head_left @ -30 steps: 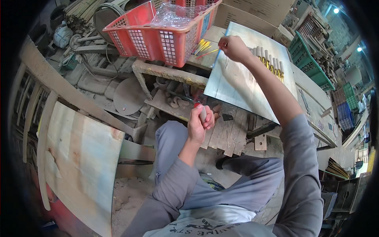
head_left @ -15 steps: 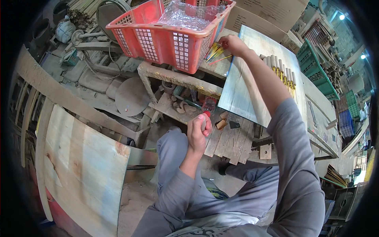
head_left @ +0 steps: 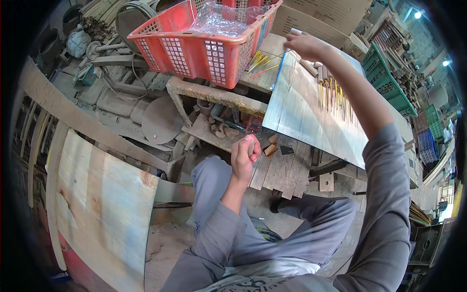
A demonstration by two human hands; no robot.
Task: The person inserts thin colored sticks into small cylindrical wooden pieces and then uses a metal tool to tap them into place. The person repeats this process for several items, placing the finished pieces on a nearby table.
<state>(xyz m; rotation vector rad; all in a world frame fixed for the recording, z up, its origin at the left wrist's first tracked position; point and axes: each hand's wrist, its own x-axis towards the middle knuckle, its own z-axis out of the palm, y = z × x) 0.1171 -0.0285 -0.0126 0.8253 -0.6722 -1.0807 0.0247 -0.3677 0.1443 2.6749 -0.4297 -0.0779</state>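
My left hand (head_left: 244,155) is closed in a fist above my left knee; its fingers hide most of what they hold. Out over the far edge of the pale board (head_left: 296,109), my right hand (head_left: 305,46) is closed round a pale cylindrical handle (head_left: 295,31), whose end shows past the fingers. Just left of that hand, several thin yellow and red sticks (head_left: 259,62) lie loose on the bench beside the red crate. Below and right of it, a row of pale handles with thin yellow shafts (head_left: 331,87) rests on the board, partly behind my right forearm.
The red plastic crate (head_left: 216,61) with clear plastic wrap stands on the bench. Cardboard boxes (head_left: 318,17) are behind it. A green crate (head_left: 386,80) sits at the far right. A large curved pale panel (head_left: 104,204) stands at the left, and wood scraps (head_left: 270,150) lie below the board.
My right hand has moved right, away from the loose sticks, and a pale handle now shows in it. The red tip seen at my left fist is out of sight. The view has shifted slightly.
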